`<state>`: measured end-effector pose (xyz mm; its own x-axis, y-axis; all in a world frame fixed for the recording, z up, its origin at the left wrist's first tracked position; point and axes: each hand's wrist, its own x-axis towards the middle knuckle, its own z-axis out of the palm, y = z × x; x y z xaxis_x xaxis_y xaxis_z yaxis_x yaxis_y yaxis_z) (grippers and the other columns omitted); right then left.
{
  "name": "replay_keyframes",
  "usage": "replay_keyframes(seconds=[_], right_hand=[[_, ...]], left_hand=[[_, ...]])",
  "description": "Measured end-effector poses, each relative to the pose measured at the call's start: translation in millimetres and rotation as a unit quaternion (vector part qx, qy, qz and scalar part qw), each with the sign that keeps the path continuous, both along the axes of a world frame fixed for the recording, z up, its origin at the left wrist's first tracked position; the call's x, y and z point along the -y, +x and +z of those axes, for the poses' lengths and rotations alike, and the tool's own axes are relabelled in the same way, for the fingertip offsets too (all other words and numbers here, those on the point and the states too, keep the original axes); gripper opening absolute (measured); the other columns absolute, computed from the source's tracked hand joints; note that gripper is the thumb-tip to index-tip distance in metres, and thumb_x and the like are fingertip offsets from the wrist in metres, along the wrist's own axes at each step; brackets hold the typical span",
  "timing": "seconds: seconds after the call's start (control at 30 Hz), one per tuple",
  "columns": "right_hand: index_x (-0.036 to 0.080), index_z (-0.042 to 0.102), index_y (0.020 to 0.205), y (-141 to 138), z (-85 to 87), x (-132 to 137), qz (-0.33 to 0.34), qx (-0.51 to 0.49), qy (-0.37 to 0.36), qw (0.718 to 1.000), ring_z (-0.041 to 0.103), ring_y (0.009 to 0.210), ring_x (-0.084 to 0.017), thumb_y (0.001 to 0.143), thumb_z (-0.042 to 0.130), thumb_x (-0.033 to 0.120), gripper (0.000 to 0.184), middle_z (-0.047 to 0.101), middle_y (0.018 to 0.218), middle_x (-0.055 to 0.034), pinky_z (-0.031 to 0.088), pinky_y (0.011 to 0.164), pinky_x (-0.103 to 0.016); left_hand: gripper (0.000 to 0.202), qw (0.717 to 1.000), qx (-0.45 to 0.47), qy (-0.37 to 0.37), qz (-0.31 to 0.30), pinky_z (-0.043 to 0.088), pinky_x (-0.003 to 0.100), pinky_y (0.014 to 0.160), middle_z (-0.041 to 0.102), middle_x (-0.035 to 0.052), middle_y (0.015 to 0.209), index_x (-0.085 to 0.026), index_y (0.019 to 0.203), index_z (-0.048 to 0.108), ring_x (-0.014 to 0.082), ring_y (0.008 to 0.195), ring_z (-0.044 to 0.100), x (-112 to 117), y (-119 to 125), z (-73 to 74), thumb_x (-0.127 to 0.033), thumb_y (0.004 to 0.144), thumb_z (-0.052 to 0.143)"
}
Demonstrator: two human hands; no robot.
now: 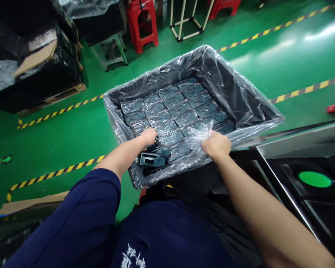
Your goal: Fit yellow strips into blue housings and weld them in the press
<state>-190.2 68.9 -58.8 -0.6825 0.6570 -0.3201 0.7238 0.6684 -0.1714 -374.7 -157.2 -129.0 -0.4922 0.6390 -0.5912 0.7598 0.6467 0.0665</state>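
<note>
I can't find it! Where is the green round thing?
In the head view, the green round disc sits at the lower right on a dark machine top, right of the person's right hand and the plastic-lined bin.

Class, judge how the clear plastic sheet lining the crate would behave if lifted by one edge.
The plastic sheet is probably floppy: it wrinkles and drapes over the crate rim. It likely weighs little, since the right hand bunches it in a pinch. Its glossy surface may be slippery. The left hand rests on the dark parts.

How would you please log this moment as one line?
left hand: on parts in crate | right hand: gripping liner | floor: green
</note>
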Motion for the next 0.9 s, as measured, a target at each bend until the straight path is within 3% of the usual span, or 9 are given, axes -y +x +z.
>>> replay_keyframes(seconds=[0.17,0.37,0.9], right_hand=[[0.023,0.072,0.103,-1,-0.9,0,-0.004,0.003,-0.002,1.0,0.068,0.094,-0.03,0.077,0.057,0.026,0.031,0.072,0.1,-0.0125,0.05,0.077,-0.035],[0.023,0.072,0.101,-3,2.5,0,-0.003,0.011,-0.009,1.0,0.068,0.095,-0.031,0.075,0.056,0.023,0.031,0.073,0.101,-0.0121,0.049,0.075,-0.034],[0.022,0.072,0.1,-2,-0.7,0,0.009,0.005,-0.004,1.0,0.068,0.097,-0.032,0.076,0.054,0.022,0.03,0.073,0.102,-0.0128,0.05,0.076,-0.036]], left_hand=[[0.029,0.998,-0.034,0.001,-0.056,0.032,0.04,0.108,0.059,0.0134,0.124,-0.017,0.11,0.07,0.0296,0.123,0.045,0,1,-12.2,-0.023,0.083,0.061],[0.032,0.993,-0.056,-0.001,-0.1,0.033,0.039,0.107,0.058,0.0107,0.123,-0.021,0.113,0.067,0.0278,0.122,0.047,6,-7,-16.6,-0.025,0.083,0.06],[0.028,0.991,-0.063,-0.006,-0.115,0.037,0.04,0.1,0.06,0.0112,0.115,-0.021,0.105,0.072,0.0279,0.114,0.052,4,-6,-22.3,-0.023,0.082,0.057]])
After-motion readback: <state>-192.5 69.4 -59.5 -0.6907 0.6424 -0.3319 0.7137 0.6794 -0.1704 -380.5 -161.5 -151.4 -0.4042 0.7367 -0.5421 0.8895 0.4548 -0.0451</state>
